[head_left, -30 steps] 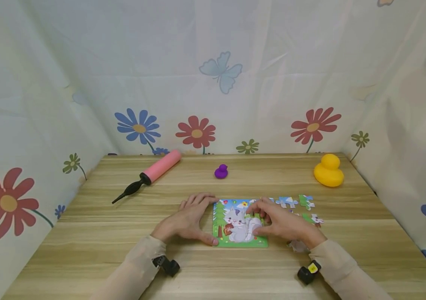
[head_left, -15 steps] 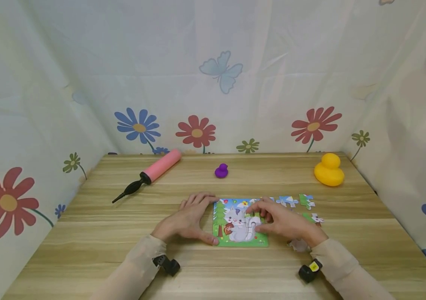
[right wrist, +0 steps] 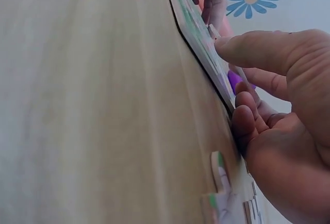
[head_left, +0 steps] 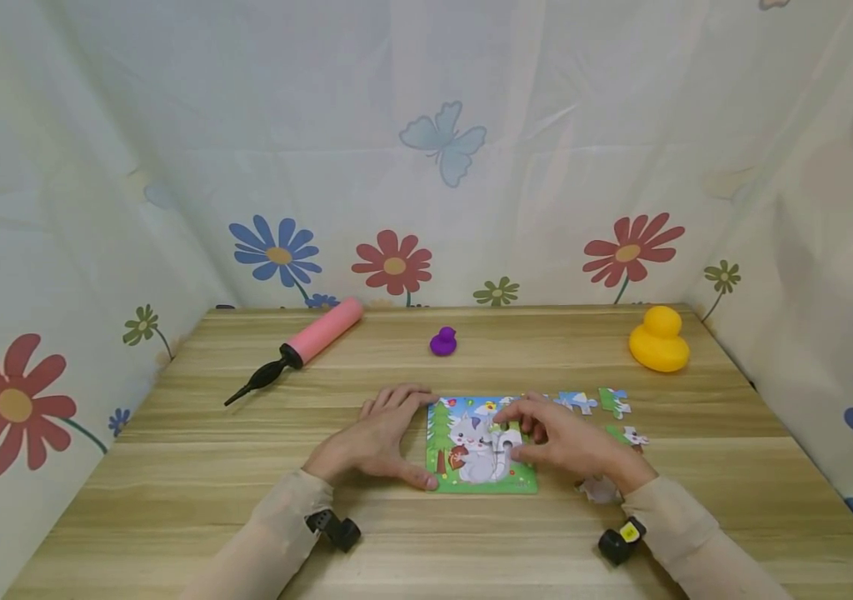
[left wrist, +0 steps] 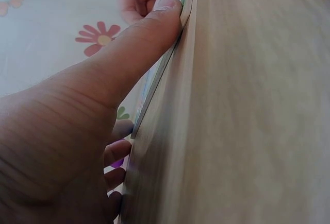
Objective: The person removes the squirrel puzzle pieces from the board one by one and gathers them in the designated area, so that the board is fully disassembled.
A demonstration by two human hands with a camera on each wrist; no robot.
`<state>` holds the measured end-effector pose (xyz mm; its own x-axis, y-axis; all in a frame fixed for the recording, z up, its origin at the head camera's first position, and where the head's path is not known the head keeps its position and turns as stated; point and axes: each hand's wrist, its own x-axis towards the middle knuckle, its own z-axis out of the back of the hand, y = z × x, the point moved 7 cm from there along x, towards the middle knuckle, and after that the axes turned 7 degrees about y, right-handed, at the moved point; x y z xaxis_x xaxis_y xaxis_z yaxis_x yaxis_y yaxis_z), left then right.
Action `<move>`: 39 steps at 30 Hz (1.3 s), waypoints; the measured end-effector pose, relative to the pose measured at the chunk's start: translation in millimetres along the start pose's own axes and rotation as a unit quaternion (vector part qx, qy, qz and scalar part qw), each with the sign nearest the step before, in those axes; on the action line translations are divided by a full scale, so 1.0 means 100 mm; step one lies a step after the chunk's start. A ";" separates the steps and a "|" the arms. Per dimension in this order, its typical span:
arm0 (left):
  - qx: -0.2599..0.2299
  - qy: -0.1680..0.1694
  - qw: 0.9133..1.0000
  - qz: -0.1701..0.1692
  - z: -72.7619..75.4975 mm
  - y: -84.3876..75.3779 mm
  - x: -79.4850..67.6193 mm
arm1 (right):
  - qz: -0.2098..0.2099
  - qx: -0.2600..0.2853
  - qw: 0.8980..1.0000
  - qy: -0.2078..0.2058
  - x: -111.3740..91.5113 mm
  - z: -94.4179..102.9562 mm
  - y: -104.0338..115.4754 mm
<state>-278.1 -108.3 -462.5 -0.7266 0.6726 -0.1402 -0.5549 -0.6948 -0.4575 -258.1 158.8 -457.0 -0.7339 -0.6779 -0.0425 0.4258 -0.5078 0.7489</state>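
Observation:
A squirrel jigsaw puzzle (head_left: 471,482) lies flat in its thin board on the table. My left hand (head_left: 377,442) rests along the board's left edge, with the thumb straight at the near corner and the fingertips by the far corner. Over the squirrel's tail, my right hand (head_left: 565,437) pinches a pale grey puzzle piece (head_left: 505,440) between thumb and index finger. In the right wrist view that piece stands tilted above the puzzle surface, partly hidden by the thumb, and the other fingers are curled beside the board's edge.
Several loose pieces lie right of the board, among them a green one (head_left: 612,403), a blue one (head_left: 576,402) and a greyish one (head_left: 599,490). Farther back are a pink hand pump (head_left: 325,333), a small purple duck (head_left: 443,342) and a yellow duck (head_left: 659,342).
The pinched piece has turned and shifted slightly over the squirrel's tail, with the right thumb and fingertips moving only a little. My left hand and the board have stayed put.

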 end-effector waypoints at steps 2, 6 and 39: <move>0.000 0.000 1.000 0.000 0.00 0.00 0.00 | -0.003 0.001 1.000 -0.004 -0.01 0.02 0.00; -0.002 0.001 1.000 0.000 0.00 0.01 0.00 | -0.019 0.002 1.000 -0.020 -0.03 0.08 -0.02; -0.009 0.001 1.000 -0.002 -0.01 0.02 0.01 | 0.009 -0.013 0.993 -0.116 -0.56 0.56 -0.03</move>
<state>-279.1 -108.4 -464.5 -0.7237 0.6755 -0.1411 -0.5497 -0.6880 -0.4739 -248.2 228.1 -419.9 -0.8271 -0.5476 0.1263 0.4512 -0.5130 0.7302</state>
